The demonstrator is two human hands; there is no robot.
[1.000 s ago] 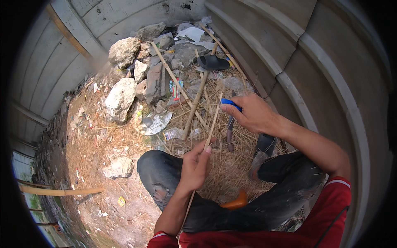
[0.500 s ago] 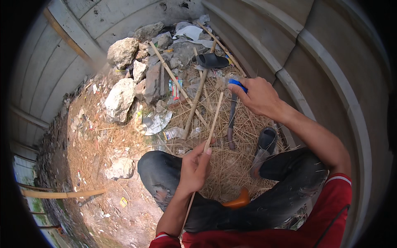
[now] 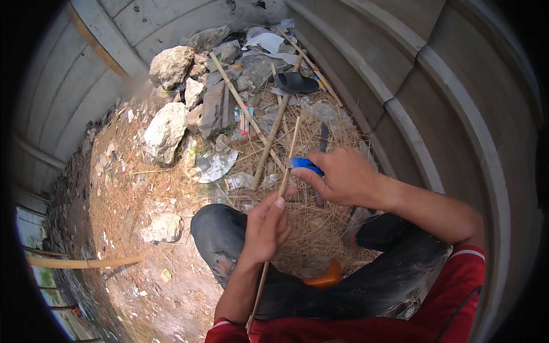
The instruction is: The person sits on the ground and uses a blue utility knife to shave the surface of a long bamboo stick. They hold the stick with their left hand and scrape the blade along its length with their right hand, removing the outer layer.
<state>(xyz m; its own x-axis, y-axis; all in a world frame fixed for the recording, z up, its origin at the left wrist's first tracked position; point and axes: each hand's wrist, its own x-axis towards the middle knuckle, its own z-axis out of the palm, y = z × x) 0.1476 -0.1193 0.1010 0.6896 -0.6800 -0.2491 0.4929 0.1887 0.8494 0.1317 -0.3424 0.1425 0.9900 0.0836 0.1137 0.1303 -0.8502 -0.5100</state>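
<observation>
Straw heap [image 3: 320,234] lies w/ rocks [image 3: 166,131] beyond your knees; your left hand [image 3: 266,226] grips a thin bamboo strip [image 3: 287,157] pointing up-fwd, right hand [image 3: 337,177] clenched on blue-handled knife [image 3: 305,165] touching strip just above left fingers

Head camera looks steeply down, close over the lap.

Littered dirt floor [image 3: 143,268], concrete walls [image 3: 457,86]
</observation>
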